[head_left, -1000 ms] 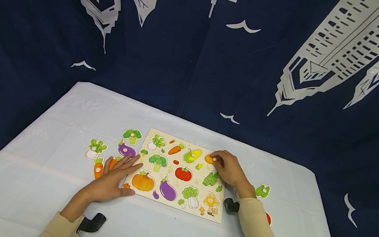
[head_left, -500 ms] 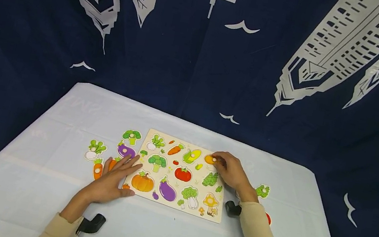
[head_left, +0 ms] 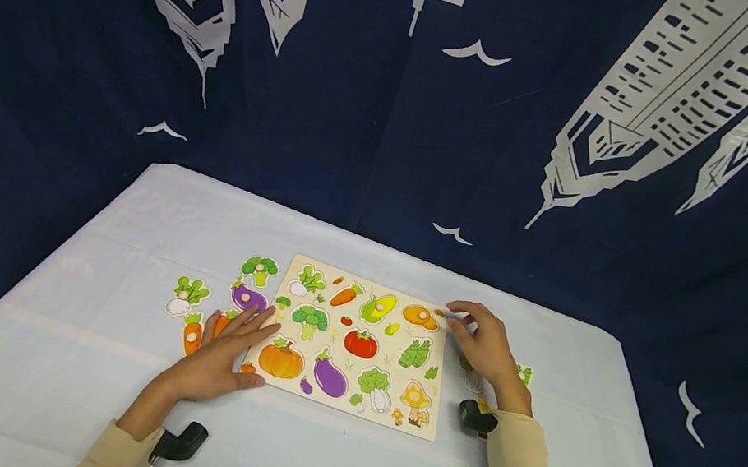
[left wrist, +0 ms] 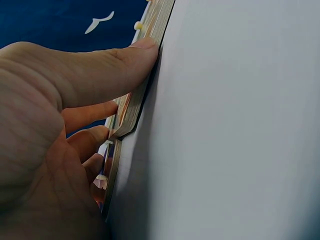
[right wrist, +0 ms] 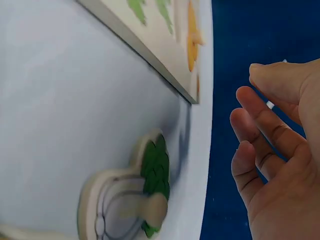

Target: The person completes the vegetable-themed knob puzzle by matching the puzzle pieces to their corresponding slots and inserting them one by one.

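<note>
A wooden vegetable puzzle board (head_left: pixel 330 269) lies flat on the table. My left hand (head_left: pixel 212 359) rests at its left side with fingers spread; in the left wrist view the thumb (left wrist: pixel 115 67) presses the board's edge (left wrist: pixel 132 112). My right hand (head_left: pixel 485 349) hovers just off the board's upper right corner, fingers loosely bent and holding nothing. Nearest to it, the orange-brown potato piece (head_left: pixel 421 317) sits in its slot; its knob sticks up in the right wrist view. Corn (head_left: pixel 377 308) and carrot (head_left: pixel 345 293) pieces lie in the same row.
Loose broccoli (head_left: pixel 260 270), eggplant (head_left: pixel 248 296), radish (head_left: pixel 187 296) and carrot (head_left: pixel 193 333) pieces lie left of the board. An orange piece (head_left: pixel 225 322) is partly behind the left hand. A leafy knobbed piece (right wrist: pixel 156 172) and others lie under the right arm.
My right hand has let go of the potato piece and moved right, off the board. The potato piece stays in its slot. My left hand has not moved.
</note>
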`<state>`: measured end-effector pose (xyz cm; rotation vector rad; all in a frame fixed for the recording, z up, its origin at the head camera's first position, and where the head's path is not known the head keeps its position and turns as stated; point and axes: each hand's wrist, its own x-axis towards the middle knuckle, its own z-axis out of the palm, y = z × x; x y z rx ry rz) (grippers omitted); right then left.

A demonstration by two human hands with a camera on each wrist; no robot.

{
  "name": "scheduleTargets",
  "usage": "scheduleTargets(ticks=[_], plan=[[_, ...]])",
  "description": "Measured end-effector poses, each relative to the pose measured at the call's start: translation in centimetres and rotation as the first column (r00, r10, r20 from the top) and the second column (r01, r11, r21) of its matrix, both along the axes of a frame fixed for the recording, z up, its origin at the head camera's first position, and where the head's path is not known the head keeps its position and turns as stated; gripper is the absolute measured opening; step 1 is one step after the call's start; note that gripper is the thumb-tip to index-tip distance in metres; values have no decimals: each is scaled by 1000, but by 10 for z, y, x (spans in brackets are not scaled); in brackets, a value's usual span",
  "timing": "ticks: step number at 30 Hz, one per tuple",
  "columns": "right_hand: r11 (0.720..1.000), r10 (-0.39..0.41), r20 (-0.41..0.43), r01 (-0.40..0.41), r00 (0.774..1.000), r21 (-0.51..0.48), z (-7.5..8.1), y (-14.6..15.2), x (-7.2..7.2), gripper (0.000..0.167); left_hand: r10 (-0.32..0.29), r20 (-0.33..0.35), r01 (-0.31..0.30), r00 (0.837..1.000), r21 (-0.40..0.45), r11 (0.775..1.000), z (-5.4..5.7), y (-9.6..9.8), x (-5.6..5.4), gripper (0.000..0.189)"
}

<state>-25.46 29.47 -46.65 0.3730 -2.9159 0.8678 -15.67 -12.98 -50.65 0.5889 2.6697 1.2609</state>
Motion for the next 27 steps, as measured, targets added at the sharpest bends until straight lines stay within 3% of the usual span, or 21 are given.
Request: scheduleTargets(ticks=[13,20,27], plan=[[997,-72,20,73,997,-15,2,28,8,28,-11,-33,12,999,12,1000,-4,-2,0,78],[994,-100,36,101,994,-49,9,48,16,30,-11,-7,11,1000,7,1000,-3,-1,0,78],[991,-114,96,120,989,-62,11,65,21,33,-6,-17,6,1000,-6,1000,-3,-1,-2,78]])
